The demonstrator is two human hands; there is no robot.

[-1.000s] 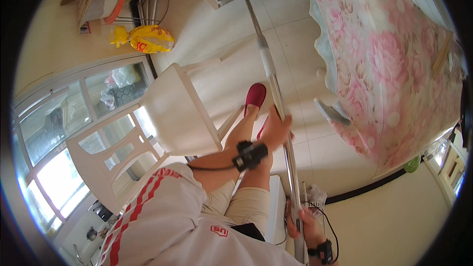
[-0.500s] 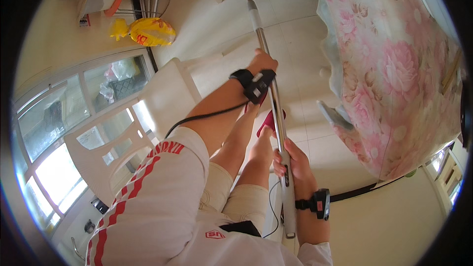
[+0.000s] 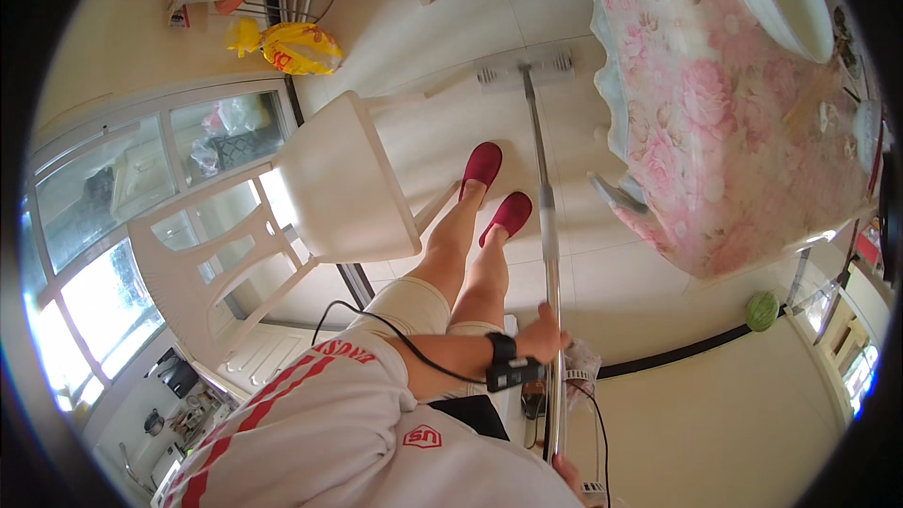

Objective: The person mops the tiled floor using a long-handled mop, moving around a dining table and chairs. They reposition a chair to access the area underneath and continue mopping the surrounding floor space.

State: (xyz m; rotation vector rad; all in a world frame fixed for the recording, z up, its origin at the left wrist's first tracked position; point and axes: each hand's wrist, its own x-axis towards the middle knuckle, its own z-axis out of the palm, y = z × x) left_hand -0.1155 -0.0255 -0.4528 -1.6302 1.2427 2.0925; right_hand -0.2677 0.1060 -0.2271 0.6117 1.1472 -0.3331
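The pale floor [image 3: 621, 292] shows between the flowery table [image 3: 658, 47] and the white chair [image 3: 348, 198]. The long mop [image 3: 549, 226] reaches across it, its blurry flat head [image 3: 525, 72] out front. The left hand [image 3: 536, 339] has its grip wrapped around the pole [image 3: 553, 287]; the right hand [image 3: 567, 472] barely shows, so I can't tell its grip. It looks like mopping; the next push needs steady hands.

Mop pole [image 3: 551, 243] silver-grey; slippers [image 3: 483, 164] dark red; tablecloth [image 3: 701, 99] pink-floral; chair [image 3: 343, 193] cream-white.

Daylight glares white through the window [image 3: 113, 310] on your left; your mop head [image 3: 531, 74] blurs; edges bend near the black rim.
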